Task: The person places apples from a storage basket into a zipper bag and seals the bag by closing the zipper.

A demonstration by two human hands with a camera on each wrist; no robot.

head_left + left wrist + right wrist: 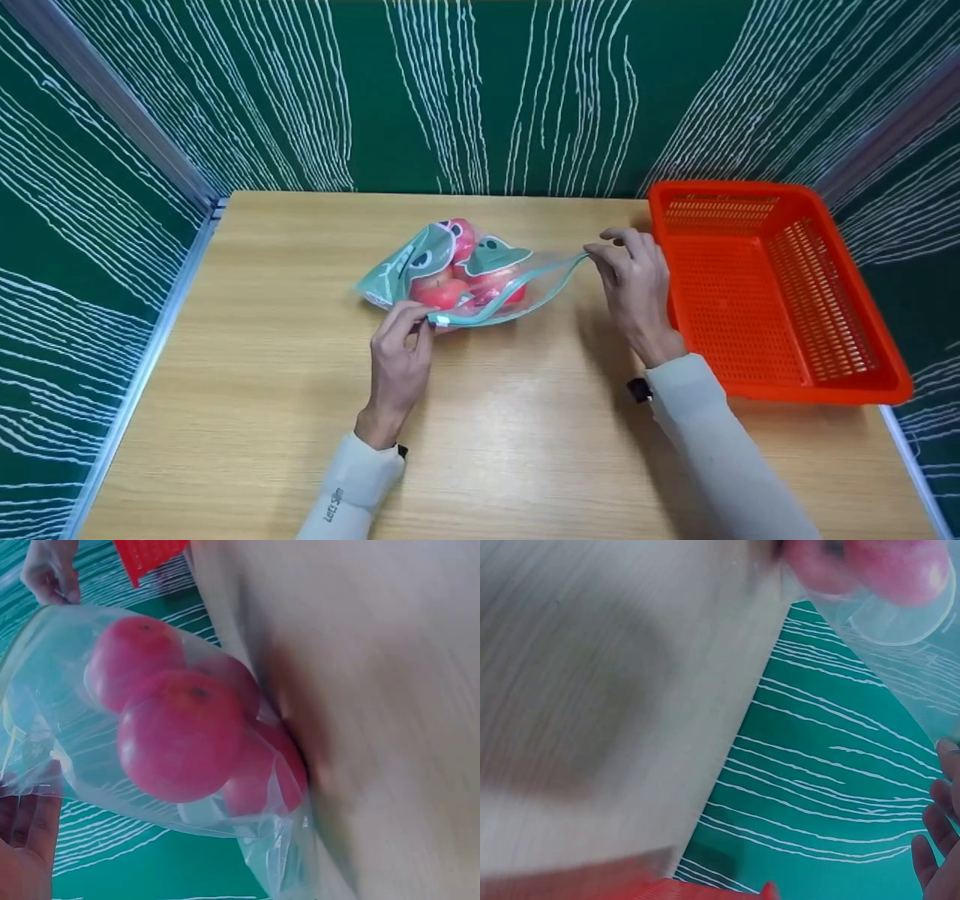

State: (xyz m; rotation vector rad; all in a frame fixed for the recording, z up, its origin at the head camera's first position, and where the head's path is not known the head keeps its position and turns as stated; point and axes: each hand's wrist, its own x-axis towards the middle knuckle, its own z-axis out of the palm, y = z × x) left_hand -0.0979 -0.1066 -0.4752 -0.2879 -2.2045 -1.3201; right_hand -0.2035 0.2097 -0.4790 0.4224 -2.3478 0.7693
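Observation:
A clear zip bag with a green printed pattern [401, 266] lies on the table, and several red apples [442, 292] are inside it. Its teal zip strip [491, 306] is stretched between both hands, the two edges parted in the middle. At the near left end, beside a white zip slider [442, 321], my left hand [397, 360] pinches the strip between thumb and fingers. My right hand [636, 289] pinches the opposite end, near the basket. The left wrist view shows the apples [180, 739] bunched low in the bag. Only some fingers [941, 821] appear in the right wrist view.
An orange-red plastic basket [885, 337] with slotted sides stands on the right of the wooden table [225, 360], close to my right forearm. Green panels with white lines [412, 90] rise behind the table and at both sides.

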